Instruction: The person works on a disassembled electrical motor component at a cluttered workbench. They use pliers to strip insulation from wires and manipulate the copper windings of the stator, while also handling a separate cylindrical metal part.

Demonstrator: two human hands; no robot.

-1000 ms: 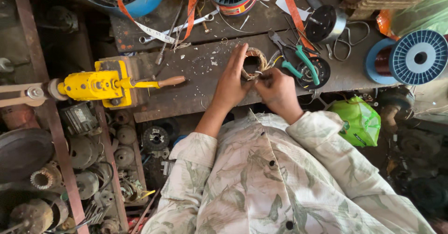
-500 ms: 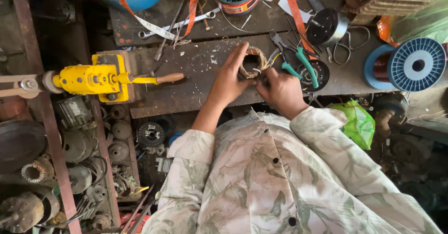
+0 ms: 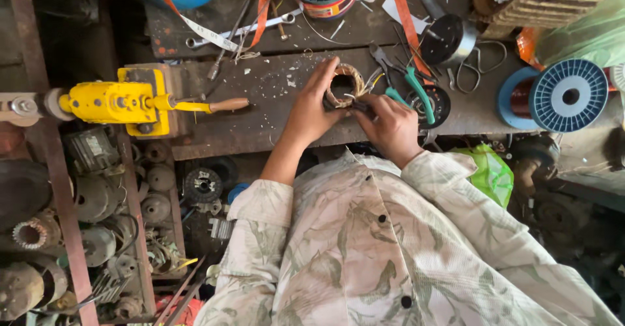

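A small round motor stator with copper windings rests on the dark metal workbench. My left hand wraps around its left side, fingers curled over the rim. On its lower right edge my right hand pinches something dark; I cannot make out what. Green-handled pliers lie just right of the stator, beside my right hand.
A yellow winding machine with a wooden crank handle is fixed at the bench's left. Blue wire spools, a spanner, orange straps and a black round part lie around. Old motor parts fill the shelves at lower left.
Both hands stay on the stator and shift only slightly. The view has drifted a little.
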